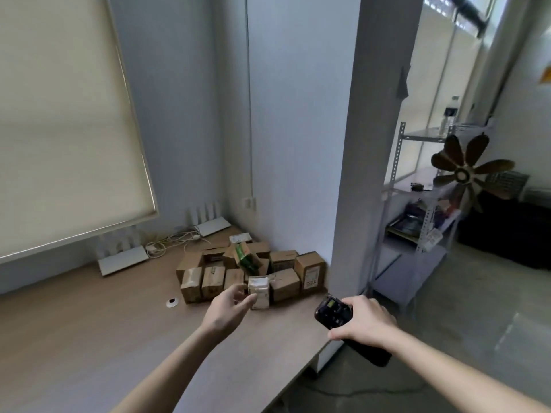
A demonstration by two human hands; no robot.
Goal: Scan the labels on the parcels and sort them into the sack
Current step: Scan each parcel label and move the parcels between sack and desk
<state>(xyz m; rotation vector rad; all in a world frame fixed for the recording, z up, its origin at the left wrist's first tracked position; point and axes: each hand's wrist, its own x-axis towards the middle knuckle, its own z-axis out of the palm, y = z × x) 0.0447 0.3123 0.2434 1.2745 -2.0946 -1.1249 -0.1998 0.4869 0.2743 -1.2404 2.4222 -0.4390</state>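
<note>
The parcels (238,269), small brown cardboard boxes, sit bunched together at the far right of the wooden bench (89,338), pushed up against the wall. One with green print (247,257) lies tilted on top of the pile. At the near edge of the group stands a pale parcel (258,293) with a white label on top. The left hand (229,305) reaches to it, fingers loosely spread, the thumb tip touching or just beside its left face; whether the hand grips it cannot be told. The right hand (362,320) grasps a black handheld scanner (334,312) just off the bench's right edge, its small screen facing up; the scanner's lower end is partly hidden by the hand. No label text is readable.

Farther left on the bench lie two white routers (122,259) with upright antennas and a tangle of pale cables (176,239). A small white ring (172,301) sits near the parcels' left side. A window blind (59,129) hangs at the left. Beyond the white pillar (372,144), a metal shelf rack (417,204) holds blurred items, and a brown fan (465,174) stands beside it.
</note>
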